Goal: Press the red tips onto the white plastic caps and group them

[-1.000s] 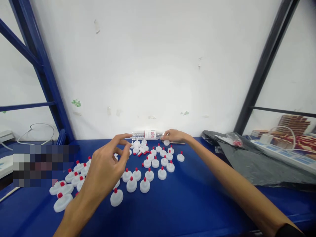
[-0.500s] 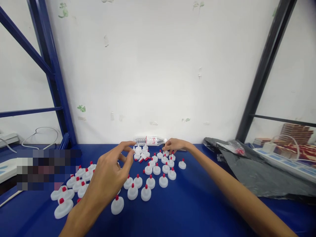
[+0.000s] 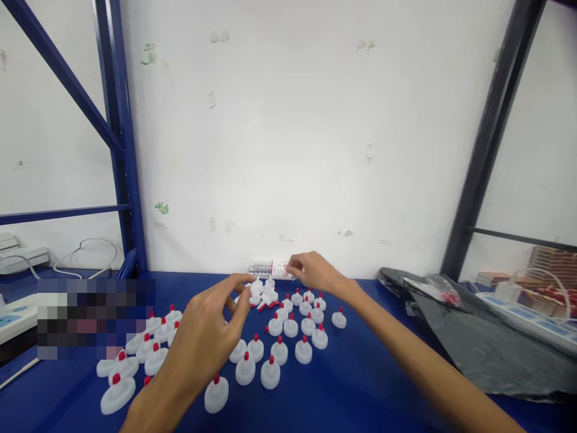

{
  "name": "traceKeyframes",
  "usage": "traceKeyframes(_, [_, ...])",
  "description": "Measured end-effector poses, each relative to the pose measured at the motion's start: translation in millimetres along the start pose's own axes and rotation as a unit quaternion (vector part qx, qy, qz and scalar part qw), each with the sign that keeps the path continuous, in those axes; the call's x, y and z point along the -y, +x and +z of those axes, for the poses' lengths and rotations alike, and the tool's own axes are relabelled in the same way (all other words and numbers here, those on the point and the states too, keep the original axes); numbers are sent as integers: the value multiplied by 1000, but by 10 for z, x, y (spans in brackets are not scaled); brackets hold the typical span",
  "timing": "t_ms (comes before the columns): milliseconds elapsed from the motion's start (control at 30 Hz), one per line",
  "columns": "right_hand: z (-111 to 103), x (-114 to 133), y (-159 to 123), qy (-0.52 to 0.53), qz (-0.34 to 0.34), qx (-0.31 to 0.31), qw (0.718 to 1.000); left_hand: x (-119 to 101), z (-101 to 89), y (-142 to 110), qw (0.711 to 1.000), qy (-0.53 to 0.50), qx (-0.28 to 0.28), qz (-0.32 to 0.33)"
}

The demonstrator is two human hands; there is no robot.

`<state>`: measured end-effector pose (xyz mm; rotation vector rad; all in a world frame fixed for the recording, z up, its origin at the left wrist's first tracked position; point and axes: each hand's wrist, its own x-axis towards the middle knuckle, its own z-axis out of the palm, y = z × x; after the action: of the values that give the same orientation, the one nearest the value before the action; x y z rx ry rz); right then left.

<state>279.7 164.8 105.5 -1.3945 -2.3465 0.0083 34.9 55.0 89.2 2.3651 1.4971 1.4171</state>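
My left hand hovers over the blue table, thumb and index finger curved towards each other with a gap and nothing between them. Just beyond its fingertips lies a pile of white nozzle caps with loose red tips. At the back, my right hand is raised in front of a clear plastic bottle lying on its side, hiding its neck end. Its fingers are loosely bent, and no held object shows. Below it stand several white caps with red tips. More such caps stand at left, partly behind my left forearm.
A blue metal frame rises at left and a dark post at right. Dark plastic bags and a power strip lie at right. Another power strip and a white cable are at left. Behind is a white wall.
My right hand has lifted off a red-tipped cap at the back of the group and moved left in front of the bottle. My left hand keeps nearly the same pose. The view has shifted slightly.
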Motion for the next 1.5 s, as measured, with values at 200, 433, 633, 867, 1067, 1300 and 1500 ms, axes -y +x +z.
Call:
traceKeyframes(200, [279,596,-127,-37,-192,113,974,30,10,-3,1000,18,-8,7])
traceKeyframes(433, [387,644,-194,-78,-191,177,962,83,32,-16,1000,26,-1,-7])
traceKeyframes(633, [502,557,-131,-57,-184,184,964,60,34,-21,1000,25,9,-16])
traceKeyframes(867, [445,516,-118,78,-167,161,970,77,45,-21,998,37,32,-25])
traceKeyframes(1067, [157,560,-115,461,-57,170,869,114,68,-26,995,47,88,-23])
traceKeyframes(1300, [102,639,-139,603,-24,174,778,130,69,-4,999,5,34,11])
traceKeyframes(1500, [128,600,-118,606,-56,186,772,128,22,6,999,31,-39,3])
